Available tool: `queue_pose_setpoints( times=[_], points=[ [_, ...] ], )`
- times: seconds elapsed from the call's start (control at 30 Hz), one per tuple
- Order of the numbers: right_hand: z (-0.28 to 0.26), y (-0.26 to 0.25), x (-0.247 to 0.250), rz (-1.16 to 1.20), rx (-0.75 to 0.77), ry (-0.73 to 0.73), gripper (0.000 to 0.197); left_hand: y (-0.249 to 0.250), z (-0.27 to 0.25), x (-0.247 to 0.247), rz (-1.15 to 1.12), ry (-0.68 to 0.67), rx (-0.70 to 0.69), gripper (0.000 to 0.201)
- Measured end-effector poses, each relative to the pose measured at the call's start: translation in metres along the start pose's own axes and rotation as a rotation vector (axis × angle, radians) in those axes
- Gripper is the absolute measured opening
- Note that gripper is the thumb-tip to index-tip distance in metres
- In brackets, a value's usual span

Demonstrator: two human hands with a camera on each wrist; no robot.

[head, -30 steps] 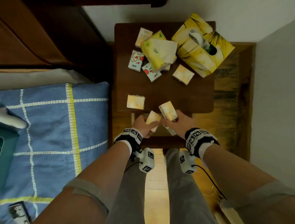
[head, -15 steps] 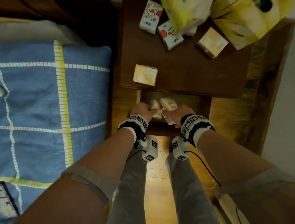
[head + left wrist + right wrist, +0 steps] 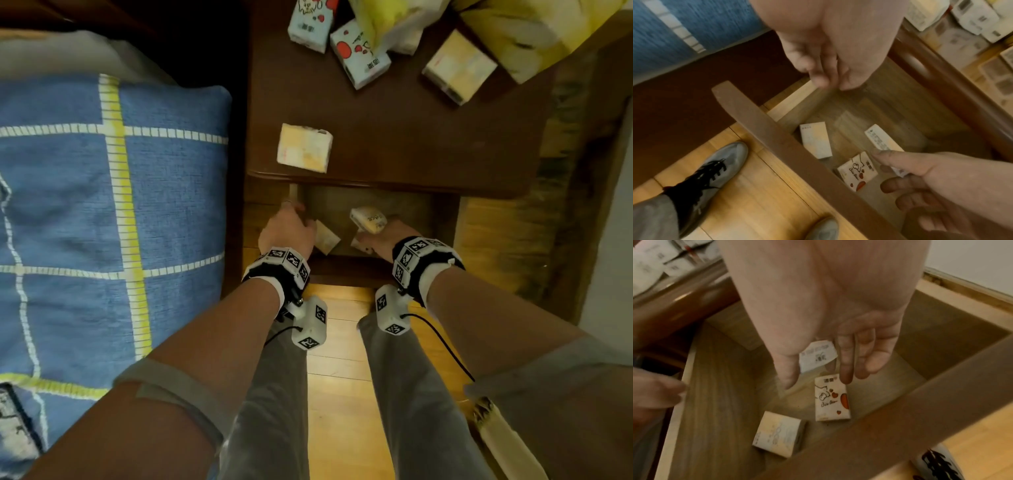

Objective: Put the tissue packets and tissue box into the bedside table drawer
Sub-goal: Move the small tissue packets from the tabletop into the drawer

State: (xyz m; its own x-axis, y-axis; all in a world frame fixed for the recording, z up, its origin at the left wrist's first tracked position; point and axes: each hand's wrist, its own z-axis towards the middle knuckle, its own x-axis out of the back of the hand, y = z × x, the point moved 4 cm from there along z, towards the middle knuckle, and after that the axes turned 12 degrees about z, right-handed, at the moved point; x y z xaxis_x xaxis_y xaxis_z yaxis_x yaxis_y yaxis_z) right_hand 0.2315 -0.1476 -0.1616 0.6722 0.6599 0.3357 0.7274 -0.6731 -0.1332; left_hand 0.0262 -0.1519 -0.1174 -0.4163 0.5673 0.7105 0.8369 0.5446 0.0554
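The bedside table's drawer [image 3: 342, 270] stands pulled out. My left hand [image 3: 291, 229] hovers over its left side, fingers loosely curled and holding nothing. A pale yellow tissue packet [image 3: 815, 139] lies on the drawer floor below it, and a heart-print packet [image 3: 831, 399] lies beside that one. My right hand [image 3: 376, 236] pinches another pale packet [image 3: 817, 356] between thumb and fingers, above the heart-print one. On the tabletop [image 3: 394, 144] are one pale packet [image 3: 304, 152] near the front edge, more packets [image 3: 363, 56] at the back, and the yellow tissue box [image 3: 513, 37].
A bed with a blue checked cover [image 3: 113, 205] runs along the left, close to the table. My legs and grey shoes [image 3: 715, 164] stand on the wooden floor right in front of the drawer. A white wall [image 3: 613, 205] closes the right side.
Both hands have gone down into the drawer and moved apart. The left hand has let go of its packet, which now lies on the drawer floor. The right hand still holds its packet.
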Motion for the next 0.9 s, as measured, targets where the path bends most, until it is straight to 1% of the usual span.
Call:
queue_pose_setpoints(
  times=[0.03, 0.1, 0.13, 0.17, 0.23, 0.27, 0.43, 0.5, 0.63, 0.73, 0.8, 0.83, 0.9],
  points=[
    [0.000, -0.005, -0.007, -0.033, 0.014, -0.014, 0.077, -0.007, 0.003, 0.003, -0.022, 0.032, 0.038, 0.042],
    [0.001, -0.017, -0.024, -0.131, 0.062, -0.063, 0.089, -0.025, 0.009, 0.003, -0.097, 0.033, 0.100, 0.055],
    [0.000, -0.023, -0.031, -0.186, 0.086, -0.102, 0.095, -0.033, 0.013, 0.000, -0.134, 0.009, 0.103, 0.057],
    [0.000, -0.029, -0.038, -0.234, 0.105, -0.149, 0.096, -0.040, 0.016, -0.005, -0.165, -0.030, 0.082, 0.054],
    [-0.002, -0.041, -0.049, -0.243, 0.132, -0.201, 0.082, -0.052, 0.021, -0.015, -0.242, -0.110, 0.007, 0.044],
    [-0.001, -0.045, -0.054, -0.226, 0.134, -0.195, 0.074, -0.057, 0.023, -0.019, -0.288, -0.133, -0.020, 0.041],
    [0.011, -0.060, -0.077, -0.268, 0.124, -0.130, 0.054, -0.076, 0.030, -0.030, -0.344, -0.206, -0.059, 0.041],
    [0.015, -0.058, -0.082, -0.306, 0.100, -0.106, 0.051, -0.078, 0.032, -0.032, -0.349, -0.213, -0.077, 0.042],
    [0.019, -0.057, -0.089, -0.301, 0.092, -0.079, 0.055, -0.080, 0.033, -0.032, -0.330, -0.210, -0.107, 0.044],
    [0.014, -0.064, -0.100, -0.248, 0.112, -0.116, 0.051, -0.079, 0.033, -0.032, -0.309, -0.195, -0.125, 0.044],
    [0.015, -0.066, -0.103, -0.205, 0.095, -0.137, 0.050, -0.079, 0.033, -0.031, -0.304, -0.199, -0.126, 0.044],
    [0.016, -0.066, -0.101, -0.179, 0.085, -0.129, 0.047, -0.078, 0.033, -0.031, -0.306, -0.203, -0.123, 0.045],
    [0.018, -0.065, -0.091, -0.089, 0.084, -0.059, 0.039, -0.076, 0.032, -0.029, -0.305, -0.212, -0.118, 0.045]
  ],
)
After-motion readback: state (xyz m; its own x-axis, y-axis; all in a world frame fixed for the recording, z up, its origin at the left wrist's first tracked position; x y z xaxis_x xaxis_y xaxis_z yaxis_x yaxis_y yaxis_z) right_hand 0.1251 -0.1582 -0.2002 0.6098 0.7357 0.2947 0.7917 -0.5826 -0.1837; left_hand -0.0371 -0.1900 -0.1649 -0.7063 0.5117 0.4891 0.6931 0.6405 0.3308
